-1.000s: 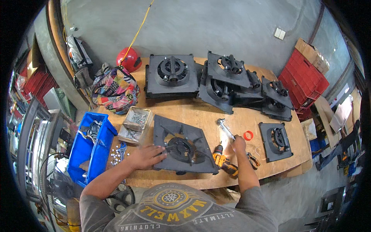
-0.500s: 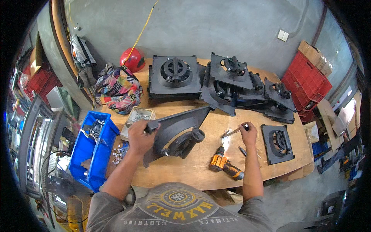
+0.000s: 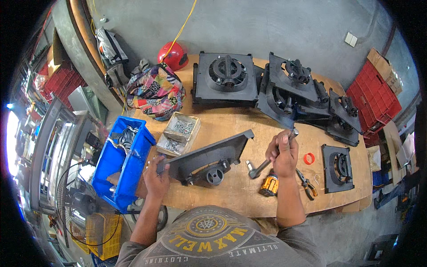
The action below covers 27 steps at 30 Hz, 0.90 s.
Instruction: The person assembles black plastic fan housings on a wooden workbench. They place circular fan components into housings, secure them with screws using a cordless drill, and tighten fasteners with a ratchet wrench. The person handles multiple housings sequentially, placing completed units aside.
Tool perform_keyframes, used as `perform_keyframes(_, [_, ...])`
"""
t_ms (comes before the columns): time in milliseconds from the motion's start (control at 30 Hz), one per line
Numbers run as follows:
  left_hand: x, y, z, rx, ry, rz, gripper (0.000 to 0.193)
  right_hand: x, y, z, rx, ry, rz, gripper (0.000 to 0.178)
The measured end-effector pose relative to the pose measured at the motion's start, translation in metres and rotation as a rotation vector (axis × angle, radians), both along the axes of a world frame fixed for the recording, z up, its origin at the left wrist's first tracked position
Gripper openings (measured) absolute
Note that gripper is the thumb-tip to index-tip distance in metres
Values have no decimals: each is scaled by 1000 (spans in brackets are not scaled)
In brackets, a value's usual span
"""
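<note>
My left hand (image 3: 156,178) is closed on the left corner of a black square burner-like plate (image 3: 195,162). The plate stands tilted on the table, its round fitting with a short pipe and bolts facing me. In my right hand (image 3: 283,153) is a socket wrench (image 3: 262,169), gripped by its handle, its head pointing left toward the plate but apart from it. Below the wrench an orange and black cordless drill (image 3: 269,185) lies on the table, partly hidden by my right forearm. Pliers (image 3: 307,184) with orange-black handles rest to the right of that forearm.
Several similar black plates (image 3: 227,80) are stacked at the back, and a single smaller one (image 3: 337,169) lies at right. At left are a screw box (image 3: 180,129), a blue bin (image 3: 124,160) and a patterned cloth bag (image 3: 155,91). A red ring (image 3: 309,158) lies near the pliers.
My right hand has lifted the socket wrench and brought it left, over the drill. The plate is tipped further, its pipe now facing me. The whole view has shifted slightly.
</note>
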<state>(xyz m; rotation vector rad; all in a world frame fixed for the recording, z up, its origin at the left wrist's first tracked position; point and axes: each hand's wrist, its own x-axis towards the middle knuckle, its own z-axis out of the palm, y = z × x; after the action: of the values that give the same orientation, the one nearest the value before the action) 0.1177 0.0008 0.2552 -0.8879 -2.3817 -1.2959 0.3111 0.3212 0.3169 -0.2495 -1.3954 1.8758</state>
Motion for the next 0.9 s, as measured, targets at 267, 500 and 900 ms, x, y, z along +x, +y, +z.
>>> perform_keyframes(267, [-5,4,10,-65,-21,2,29,-28,-53,26,-69,25,137,31])
perform_keyframes(500, [-7,10,34,-61,2,-62,34,-44,-65,31,-14,118,83,30])
perform_keyframes(900, [-50,133,112,-838,-28,-670,62,-55,-50,12,-241,92,-100,35])
